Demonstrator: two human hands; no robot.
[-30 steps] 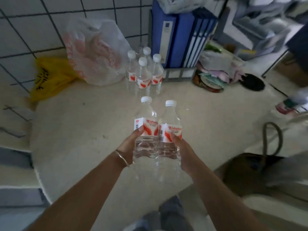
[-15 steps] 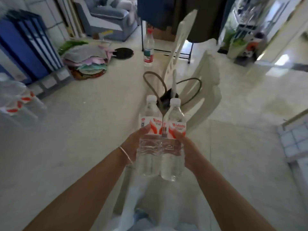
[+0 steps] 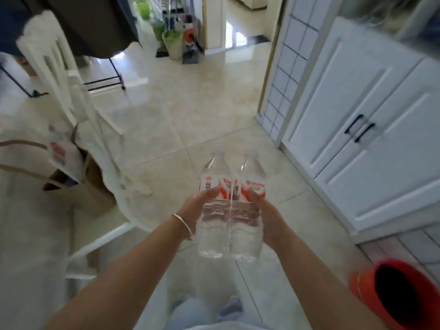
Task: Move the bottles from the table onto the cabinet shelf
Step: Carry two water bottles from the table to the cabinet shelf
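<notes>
I hold 2 clear plastic water bottles with red-and-white labels, 1 in each hand, pressed side by side and touching along their length. My left hand (image 3: 198,206) wraps the left bottle (image 3: 212,206) at mid-body, thumb on the lower edge of the label; a thin metal bangle (image 3: 182,222) sits on that wrist. My right hand (image 3: 264,217) wraps the right bottle (image 3: 248,210) the same way, thumb on its label. Both hands are closed around their bottles, fingers curled behind and mostly hidden. Both bottles stand close to upright, necks pointing away from me, held in the air above the glossy beige tiled floor (image 3: 181,108). The caps are blurred and I cannot make them out.

To my right stands a white panelled cabinet (image 3: 357,96) with 2 black bar handles (image 3: 359,127), doors shut. Near my right forearm, at the frame's lower right, is a red round container with a dark interior (image 3: 395,296). To my left is a white slatted chair (image 3: 71,96) with a brown strapped bag (image 3: 71,177) against it. Dark garments on a black rack (image 3: 95,27) hang behind the chair. The frame is motion-blurred at its edges.
</notes>
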